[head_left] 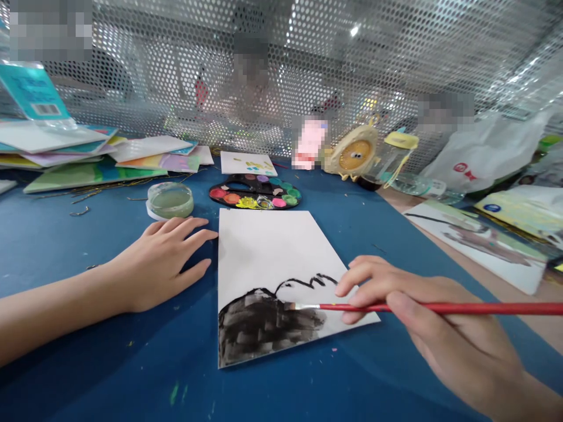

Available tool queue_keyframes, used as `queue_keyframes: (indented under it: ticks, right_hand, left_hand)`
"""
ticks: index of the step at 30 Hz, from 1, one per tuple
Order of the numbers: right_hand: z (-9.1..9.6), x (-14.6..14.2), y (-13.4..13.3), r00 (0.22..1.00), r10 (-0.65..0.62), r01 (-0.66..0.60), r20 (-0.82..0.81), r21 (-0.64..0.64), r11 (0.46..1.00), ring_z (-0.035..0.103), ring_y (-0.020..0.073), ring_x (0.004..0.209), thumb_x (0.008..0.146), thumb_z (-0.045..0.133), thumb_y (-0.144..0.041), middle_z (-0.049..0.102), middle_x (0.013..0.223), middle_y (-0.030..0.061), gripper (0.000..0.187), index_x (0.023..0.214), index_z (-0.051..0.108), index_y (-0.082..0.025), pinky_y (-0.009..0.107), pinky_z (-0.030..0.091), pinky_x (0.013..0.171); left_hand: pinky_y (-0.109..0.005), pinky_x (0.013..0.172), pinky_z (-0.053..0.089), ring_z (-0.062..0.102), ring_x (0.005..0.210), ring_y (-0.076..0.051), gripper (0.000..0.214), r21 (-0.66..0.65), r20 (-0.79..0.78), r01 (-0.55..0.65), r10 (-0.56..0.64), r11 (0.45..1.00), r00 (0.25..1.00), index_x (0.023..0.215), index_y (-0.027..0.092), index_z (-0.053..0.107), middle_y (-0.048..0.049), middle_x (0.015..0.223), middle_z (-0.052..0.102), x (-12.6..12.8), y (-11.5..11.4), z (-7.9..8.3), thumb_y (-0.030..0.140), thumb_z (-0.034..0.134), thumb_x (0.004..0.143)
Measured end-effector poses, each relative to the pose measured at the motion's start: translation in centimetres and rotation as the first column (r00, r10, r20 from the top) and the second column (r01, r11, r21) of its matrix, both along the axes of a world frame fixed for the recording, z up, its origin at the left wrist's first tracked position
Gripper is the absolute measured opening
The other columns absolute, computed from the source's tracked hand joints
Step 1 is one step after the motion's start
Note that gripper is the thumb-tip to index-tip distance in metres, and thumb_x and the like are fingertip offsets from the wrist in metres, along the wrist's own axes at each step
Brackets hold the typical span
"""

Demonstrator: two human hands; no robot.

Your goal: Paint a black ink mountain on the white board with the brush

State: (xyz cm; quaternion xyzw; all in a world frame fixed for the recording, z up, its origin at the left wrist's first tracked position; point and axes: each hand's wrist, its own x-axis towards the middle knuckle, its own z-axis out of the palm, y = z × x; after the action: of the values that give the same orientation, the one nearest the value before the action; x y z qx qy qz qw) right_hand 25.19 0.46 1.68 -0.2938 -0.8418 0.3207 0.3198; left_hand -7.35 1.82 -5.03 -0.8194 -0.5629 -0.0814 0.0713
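A white painting board (268, 246) lies flat on the blue table, its lower left part covered in black paint under a wavy black outline. My right hand (440, 310) grips a red paintbrush (497, 308), and the bristles touch the board at the edge of the black area. To the board's left, my left hand (176, 258) rests on the table with fingers spread, the fingertips close to the board's edge. Beyond the board sits a black paint palette (257, 192) with several colours. A round tub of murky water (170, 202) stands just past my left hand.
Several painted boards (97, 176) are stacked at the back left, with a clear bottle (37, 97) over them. A small paint-spotted card (248, 163), a phone (309, 143), a yellow fan (354, 153), a yellow-lidded cup (398, 155) and a plastic bag (479, 152) line the mesh wall.
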Motion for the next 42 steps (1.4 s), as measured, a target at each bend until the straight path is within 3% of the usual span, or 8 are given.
queue_keyframes:
  ticks: [7, 16, 23, 28, 33, 37, 41, 42]
  right_hand:
    - [0.4, 0.9, 0.4, 0.969, -0.212, 0.218, -0.125, 0.04, 0.975, 0.059, 0.0176, 0.064, 0.089, 0.045, -0.029, 0.051, 0.046, -0.003, 0.034, 0.056, 0.055, -0.025, 0.036, 0.033, 0.095]
    - [-0.3, 0.2, 0.5, 1.0, -0.006, 0.005, 0.008, 0.074, 0.997, 0.061, 0.0163, 0.085, 0.095, 0.037, -0.026, 0.068, 0.083, 0.0008, 0.03, 0.086, 0.065, -0.026, 0.031, 0.04, 0.086]
    - [0.7, 1.0, 1.1, 0.991, -0.102, 0.104, -0.093, 0.023, 0.994, 0.059, 0.0158, 0.064, 0.091, 0.044, -0.029, 0.057, 0.049, -0.0031, 0.033, 0.064, 0.062, -0.024, 0.035, 0.033, 0.093]
    - [0.7, 0.7, 1.1, 1.0, -0.011, 0.012, -0.008, 0.082, 0.997, 0.06, 0.0159, 0.064, 0.093, 0.039, -0.026, 0.066, 0.066, -0.0005, 0.031, 0.074, 0.064, -0.024, 0.036, 0.033, 0.091]
    - [1.1, 1.2, 0.9, 0.996, -0.077, 0.079, -0.052, 0.047, 0.996, 0.059, 0.0149, 0.061, 0.091, 0.043, -0.029, 0.057, 0.052, -0.0035, 0.034, 0.062, 0.059, -0.024, 0.035, 0.031, 0.093]
    - [1.0, 1.1, 0.9, 0.993, -0.004, 0.007, -0.115, 0.029, 1.0, 0.062, 0.0147, 0.063, 0.094, 0.04, -0.036, 0.068, 0.065, -0.0024, 0.031, 0.083, 0.068, -0.027, 0.037, 0.034, 0.094]
    - [0.3, 0.8, 0.8, 0.997, -0.023, 0.028, -0.067, 0.07, 0.997, 0.059, 0.0123, 0.061, 0.08, 0.066, -0.026, 0.065, 0.064, -0.0046, 0.005, 0.076, 0.064, -0.026, 0.035, 0.04, 0.09]
    - [0.2, 0.8, 0.7, 0.997, -0.029, 0.034, -0.071, 0.059, 0.998, 0.058, 0.0115, 0.057, 0.077, 0.07, -0.023, 0.063, 0.061, -0.006, 0.01, 0.074, 0.06, -0.025, 0.035, 0.04, 0.089]
  left_hand:
    - [-0.051, 0.099, 0.038, 0.042, 0.122, -0.026, 0.048, 0.006, -0.003, -0.001, 0.001, 1.0, 1.0, 0.123, 0.031, 0.046, -0.0044, 0.133, 0.046, 0.0, 0.0, -0.1, 0.051, 0.02, 0.087]
    - [-0.05, 0.1, 0.038, 0.042, 0.123, -0.026, 0.049, 0.009, -0.008, -0.002, 0.002, 1.0, 1.0, 0.122, 0.031, 0.046, -0.0032, 0.134, 0.046, 0.0, 0.0, 0.0, 0.052, 0.021, 0.087]
    - [-0.05, 0.1, 0.036, 0.043, 0.122, -0.027, 0.047, 0.017, 0.014, 0.003, -0.003, 1.0, 1.0, 0.122, 0.03, 0.048, -0.0045, 0.133, 0.047, 0.1, -0.1, 0.0, 0.05, 0.024, 0.087]
    - [-0.051, 0.1, 0.036, 0.042, 0.123, -0.028, 0.046, 0.007, 0.014, 0.007, -0.007, 1.0, 1.0, 0.122, 0.03, 0.048, -0.0051, 0.134, 0.046, 0.1, -0.1, 0.1, 0.049, 0.025, 0.087]
    - [-0.05, 0.1, 0.037, 0.042, 0.123, -0.027, 0.046, 0.009, 0.005, 0.007, -0.007, 1.0, 1.0, 0.122, 0.029, 0.047, -0.0052, 0.134, 0.046, 0.1, -0.1, 0.1, 0.048, 0.024, 0.087]
    - [-0.051, 0.099, 0.038, 0.042, 0.123, -0.027, 0.046, 0.014, -0.001, 0.013, -0.013, 1.0, 1.0, 0.122, 0.029, 0.047, -0.0059, 0.134, 0.046, 0.1, -0.1, 0.1, 0.049, 0.023, 0.088]
    - [-0.051, 0.099, 0.037, 0.043, 0.122, -0.027, 0.046, 0.022, -0.001, 0.016, -0.016, 1.0, 1.0, 0.122, 0.03, 0.047, -0.0056, 0.134, 0.046, 0.1, -0.1, 0.0, 0.049, 0.023, 0.088]
    - [-0.051, 0.1, 0.037, 0.043, 0.122, -0.027, 0.045, 0.022, 0.0, 0.016, -0.016, 1.0, 1.0, 0.122, 0.03, 0.047, -0.0054, 0.134, 0.046, 0.1, 0.0, 0.0, 0.049, 0.024, 0.088]
